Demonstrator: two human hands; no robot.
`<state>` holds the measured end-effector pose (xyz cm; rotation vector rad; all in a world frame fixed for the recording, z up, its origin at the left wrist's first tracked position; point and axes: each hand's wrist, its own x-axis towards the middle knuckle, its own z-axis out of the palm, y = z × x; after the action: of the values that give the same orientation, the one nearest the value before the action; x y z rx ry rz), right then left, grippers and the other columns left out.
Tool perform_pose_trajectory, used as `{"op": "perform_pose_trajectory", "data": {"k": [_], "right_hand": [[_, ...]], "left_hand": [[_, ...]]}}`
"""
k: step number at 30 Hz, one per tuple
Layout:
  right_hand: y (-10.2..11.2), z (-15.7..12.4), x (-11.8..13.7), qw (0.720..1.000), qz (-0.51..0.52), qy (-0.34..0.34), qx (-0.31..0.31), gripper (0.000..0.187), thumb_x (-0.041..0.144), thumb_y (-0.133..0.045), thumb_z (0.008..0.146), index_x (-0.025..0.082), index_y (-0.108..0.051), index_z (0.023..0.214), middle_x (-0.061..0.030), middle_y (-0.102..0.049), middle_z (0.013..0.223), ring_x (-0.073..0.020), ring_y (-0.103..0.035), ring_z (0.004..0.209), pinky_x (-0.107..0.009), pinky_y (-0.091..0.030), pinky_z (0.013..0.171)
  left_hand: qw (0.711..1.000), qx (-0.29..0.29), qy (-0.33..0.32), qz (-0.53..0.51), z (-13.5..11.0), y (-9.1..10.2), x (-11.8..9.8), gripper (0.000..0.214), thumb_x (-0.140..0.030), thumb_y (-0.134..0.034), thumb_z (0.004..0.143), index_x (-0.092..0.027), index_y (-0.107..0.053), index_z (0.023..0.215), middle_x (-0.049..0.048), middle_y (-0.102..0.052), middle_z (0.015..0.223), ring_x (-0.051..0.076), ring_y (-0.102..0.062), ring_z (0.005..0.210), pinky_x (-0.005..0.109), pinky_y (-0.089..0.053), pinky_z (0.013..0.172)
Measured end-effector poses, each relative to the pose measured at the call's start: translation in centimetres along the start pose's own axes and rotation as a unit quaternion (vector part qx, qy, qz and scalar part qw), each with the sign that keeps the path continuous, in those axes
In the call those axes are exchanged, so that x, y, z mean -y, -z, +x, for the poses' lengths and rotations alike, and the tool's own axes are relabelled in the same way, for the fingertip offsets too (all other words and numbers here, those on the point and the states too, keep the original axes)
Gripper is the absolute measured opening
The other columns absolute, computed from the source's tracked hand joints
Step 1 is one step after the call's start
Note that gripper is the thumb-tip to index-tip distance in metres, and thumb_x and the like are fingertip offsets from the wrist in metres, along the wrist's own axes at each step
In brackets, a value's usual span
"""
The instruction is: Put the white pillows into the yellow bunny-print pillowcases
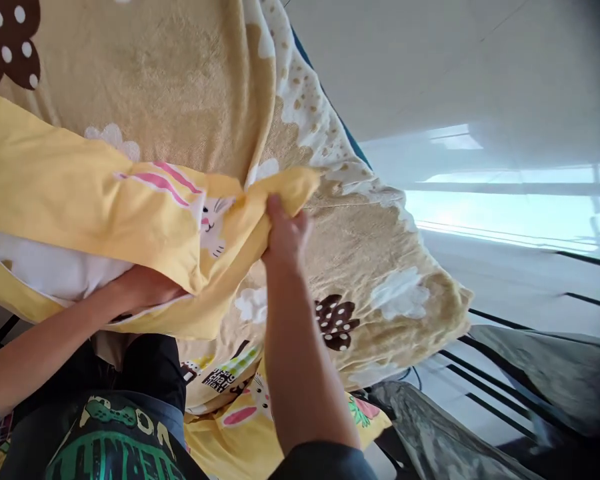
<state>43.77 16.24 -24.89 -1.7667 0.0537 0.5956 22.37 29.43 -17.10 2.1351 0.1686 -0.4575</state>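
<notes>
A yellow pillowcase (40, 167) with a pink-eared rabbit print stretches from the left edge to the middle of the view. White pillow (65, 267) shows through its long side opening. My left hand (147, 288) reaches into that opening beside the pillow, its fingers hidden under the yellow cloth. With fingers and thumb closed, my right hand (286, 233) grips the pillowcase near its right-hand corner, which points up and to the right.
Beneath lies a tan blanket (350, 247) with white clouds and brown dotted shapes, spread over the bed. Another yellow rabbit-print cloth (230, 433) lies low by my right arm. At right are a pale wall (430, 80), dark metal bars (490, 380) and grey crumpled fabric (430, 427).
</notes>
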Motion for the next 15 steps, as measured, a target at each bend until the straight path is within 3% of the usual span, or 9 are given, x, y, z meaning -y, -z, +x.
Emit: {"op": "perform_pose_trajectory", "data": {"k": [3,4,6,8,9,10,12,13,15], "right_hand": [[-1.2,4.4,5.1,0.99,-0.019,0.14,-0.001,0.03,0.052,-0.068,0.081,0.024,-0.061,0.09,-0.0041,-0.065,0.094,-0.0184,-0.063,0.091,-0.04,-0.056,0.085],[-1.4,5.9,6.4,0.987,-0.027,0.16,-0.007,0.025,0.047,-0.067,0.083,0.024,-0.061,0.088,-0.0041,-0.063,0.093,-0.0182,-0.062,0.091,-0.041,-0.055,0.087],[-1.5,7.5,8.2,0.986,-0.076,0.135,-0.056,0.014,0.037,-0.065,0.083,0.024,-0.06,0.086,-0.0035,-0.06,0.089,-0.0198,-0.063,0.09,-0.044,-0.053,0.087],[-1.5,6.3,9.4,0.971,-0.166,0.12,-0.122,0.013,0.031,-0.064,0.082,0.026,-0.061,0.094,-0.0039,-0.059,0.094,-0.0232,-0.063,0.092,-0.048,-0.051,0.087],[-1.4,4.5,9.8,0.958,-0.213,0.15,-0.122,0.018,0.029,-0.062,0.083,0.029,-0.061,0.101,-0.0046,-0.061,0.1,-0.0248,-0.062,0.096,-0.049,-0.05,0.087],[-1.2,2.0,10.2,0.94,-0.252,0.212,-0.091,0.024,0.028,-0.06,0.084,0.031,-0.061,0.108,-0.0051,-0.061,0.108,-0.026,-0.061,0.1,-0.049,-0.049,0.087],[-0.8,-4.0,10.5,0.88,-0.303,0.346,0.117,0.031,0.027,-0.05,0.091,0.033,-0.059,0.119,-0.0054,-0.064,0.114,-0.0274,-0.06,0.107,-0.047,-0.047,0.086],[-0.6,-7.0,10.4,0.824,-0.327,0.384,0.257,0.037,0.025,-0.051,0.09,0.031,-0.057,0.126,-0.0063,-0.065,0.116,-0.0278,-0.059,0.11,-0.046,-0.045,0.088],[-0.2,-11.7,10.0,0.717,-0.406,0.37,0.428,0.04,0.02,-0.051,0.089,0.023,-0.056,0.128,-0.0088,-0.068,0.115,-0.027,-0.059,0.114,-0.045,-0.039,0.094]], "left_hand": [[0.997,-0.041,-0.056,0.042,-3.0,2.5,0.5,0.036,-0.028,-0.039,0.1,-0.023,-0.06,0.13,0.0066,-0.064,0.129,0.024,-0.057,0.122,0.04,-0.041,0.107],[0.994,-0.067,-0.071,0.047,-3.4,3.3,0.6,0.038,-0.026,-0.037,0.101,-0.023,-0.058,0.133,0.0065,-0.064,0.13,0.023,-0.056,0.123,0.039,-0.039,0.108],[0.992,-0.113,-0.055,0.022,-3.3,4.6,0.4,0.038,-0.023,-0.035,0.1,-0.021,-0.059,0.131,0.0069,-0.065,0.129,0.021,-0.057,0.122,0.038,-0.04,0.107],[0.994,-0.103,0.005,-0.023,-2.5,5.8,-0.1,0.034,-0.026,-0.037,0.1,-0.018,-0.066,0.116,0.0076,-0.07,0.117,0.021,-0.062,0.111,0.036,-0.044,0.099],[0.996,-0.07,0.036,-0.036,-2.2,6.4,-0.5,0.033,-0.027,-0.038,0.099,-0.017,-0.068,0.106,0.0077,-0.072,0.107,0.021,-0.064,0.102,0.035,-0.047,0.093],[0.997,-0.021,0.062,-0.038,-2.0,6.9,-0.9,0.032,-0.029,-0.039,0.098,-0.016,-0.068,0.095,0.0074,-0.073,0.097,0.021,-0.065,0.093,0.035,-0.047,0.086],[0.991,0.099,0.085,-0.028,-2.2,8.0,-1.9,0.029,-0.029,-0.043,0.094,-0.017,-0.065,0.08,0.0058,-0.07,0.083,0.021,-0.064,0.08,0.033,-0.046,0.075],[0.984,0.153,0.083,-0.031,-2.3,8.3,-2.4,0.027,-0.028,-0.044,0.093,-0.017,-0.062,0.076,0.0049,-0.069,0.079,0.02,-0.063,0.077,0.032,-0.044,0.072],[0.969,0.231,0.061,-0.055,-2.2,8.4,-3.0,0.026,-0.023,-0.043,0.091,-0.018,-0.06,0.073,0.0039,-0.069,0.079,0.019,-0.063,0.076,0.029,-0.043,0.07]]}}
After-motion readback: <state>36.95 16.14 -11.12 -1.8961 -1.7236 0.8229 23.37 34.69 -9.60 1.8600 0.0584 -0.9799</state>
